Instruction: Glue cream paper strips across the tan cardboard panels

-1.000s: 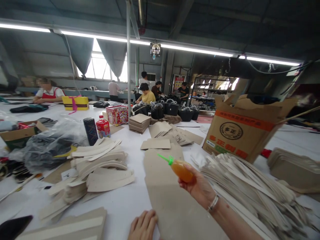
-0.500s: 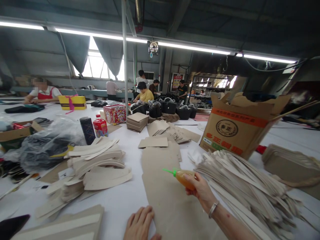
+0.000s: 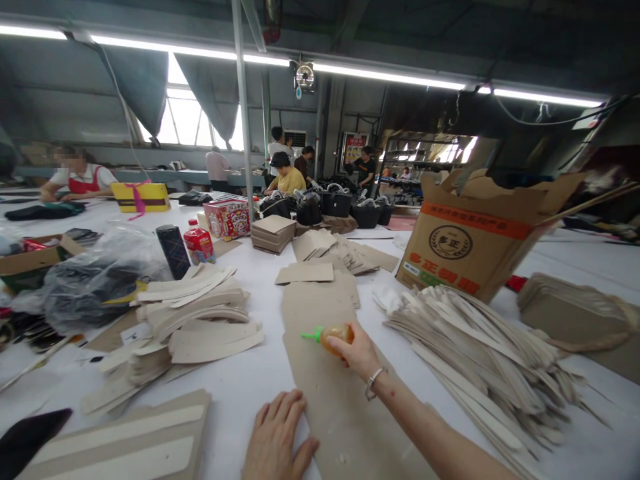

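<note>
My right hand [image 3: 361, 352] grips a squeeze bottle [image 3: 334, 339] of amber liquid with a bright green nozzle. The bottle lies nearly level above a long grey-brown cardboard sheet [image 3: 320, 310], its tip pointing left. My left hand [image 3: 278, 433] rests palm down at the sheet's left edge, fingers stretched forward and thumb out onto the cardboard. A small cardboard rectangle [image 3: 304, 273] lies across the sheet's far end. Left of my left hand is a cardboard panel [image 3: 115, 437] with pale strips on it.
Curved cardboard pieces [image 3: 200, 307] are heaped on the left, long thin strips [image 3: 465, 353] on the right. Behind the strips stands an open carton [image 3: 450, 247]. A red bottle [image 3: 199, 243], a dark cylinder [image 3: 173, 250] and black baskets [image 3: 335, 208] stand farther back. Other people work beyond.
My right hand has moved left with the squeeze bottle, bringing its nozzle nearer the sheet's left side. The left hand stays at the edge, and the whole view has shifted slightly.
</note>
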Demonstrator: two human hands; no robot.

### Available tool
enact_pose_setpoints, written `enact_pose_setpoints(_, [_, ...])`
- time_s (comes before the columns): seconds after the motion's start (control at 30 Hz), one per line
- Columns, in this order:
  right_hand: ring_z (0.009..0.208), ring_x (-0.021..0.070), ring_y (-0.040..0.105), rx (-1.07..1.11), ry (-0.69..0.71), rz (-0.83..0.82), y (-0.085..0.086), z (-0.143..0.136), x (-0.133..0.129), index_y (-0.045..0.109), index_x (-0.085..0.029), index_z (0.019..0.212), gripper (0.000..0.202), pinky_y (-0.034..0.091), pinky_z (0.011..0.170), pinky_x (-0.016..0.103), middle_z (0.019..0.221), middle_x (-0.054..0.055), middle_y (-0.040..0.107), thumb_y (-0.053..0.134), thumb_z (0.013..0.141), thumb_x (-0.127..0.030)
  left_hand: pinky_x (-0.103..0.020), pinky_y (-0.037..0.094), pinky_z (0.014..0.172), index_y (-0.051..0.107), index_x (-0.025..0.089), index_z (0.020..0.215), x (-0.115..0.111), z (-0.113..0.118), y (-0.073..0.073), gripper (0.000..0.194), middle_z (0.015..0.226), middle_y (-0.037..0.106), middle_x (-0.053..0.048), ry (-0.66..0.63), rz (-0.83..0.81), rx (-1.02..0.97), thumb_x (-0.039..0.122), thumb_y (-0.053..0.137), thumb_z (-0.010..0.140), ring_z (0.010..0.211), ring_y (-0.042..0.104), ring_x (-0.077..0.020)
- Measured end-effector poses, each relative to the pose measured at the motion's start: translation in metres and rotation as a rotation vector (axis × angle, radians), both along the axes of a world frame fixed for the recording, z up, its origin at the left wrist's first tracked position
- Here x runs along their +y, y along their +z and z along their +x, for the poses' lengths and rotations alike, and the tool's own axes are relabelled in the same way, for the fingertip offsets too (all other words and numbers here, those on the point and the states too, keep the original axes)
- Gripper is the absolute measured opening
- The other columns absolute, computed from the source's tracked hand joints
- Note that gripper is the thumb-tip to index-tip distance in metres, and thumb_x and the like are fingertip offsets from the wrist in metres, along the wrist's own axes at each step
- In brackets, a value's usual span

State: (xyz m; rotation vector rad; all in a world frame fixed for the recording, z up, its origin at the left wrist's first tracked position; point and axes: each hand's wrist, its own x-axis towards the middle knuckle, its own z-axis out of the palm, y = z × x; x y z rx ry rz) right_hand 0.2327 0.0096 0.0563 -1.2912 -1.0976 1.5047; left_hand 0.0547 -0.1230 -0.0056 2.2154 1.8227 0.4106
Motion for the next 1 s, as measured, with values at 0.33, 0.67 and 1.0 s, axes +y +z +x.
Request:
enact_pose_setpoints(0.33, [0.051, 0.0118, 0.049, 0.713, 0.141, -0.088, 0.095, 0.035, -0.056, 0.062, -0.017, 0.093, 0.045, 0.038, 0.045, 0.023, 0.080, 0.008, 0.066, 0.047, 0.080, -0.057, -0.043, 0.032, 0.102, 0.048, 0.031, 0.121, -0.005, 0.006, 0.003, 0.041, 0.133, 0.050, 0.002, 0.028, 0.032, -0.001, 0.050, 0.043, 0.085, 0.123, 0.043, -0.0213])
enact_pose_setpoints(0.67, [0.082, 0.0265, 0.063, 0.503, -0.345, -0.060, 0.066, 0.182, -0.114, 0.065, -0.025, 0.096, 0.033, 0.053, 0.074, 0.043, 0.102, 0.008, 0.067, 0.069, 0.068, -0.042, -0.040, 0.036, 0.099, 0.052, 0.029, 0.118, -0.007, 0.005, 0.001, 0.040, 0.129, 0.054, -0.001, 0.028, 0.111, 0.013, 0.048, 0.048, 0.083, 0.120, 0.047, -0.0214])
enact_pose_setpoints(1.0, [0.070, 0.0207, 0.059, -0.135, -0.146, 0.203, 0.006, 0.121, -0.087, 0.053, -0.019, 0.103, 0.050, 0.050, 0.050, 0.030, 0.088, 0.005, 0.065, 0.075, 0.062, -0.038, -0.041, 0.037, 0.099, 0.052, 0.031, 0.119, -0.005, 0.001, -0.005, 0.043, 0.129, 0.054, 0.000, 0.002, 0.119, 0.005, 0.055, 0.042, 0.085, 0.120, 0.047, -0.0212])
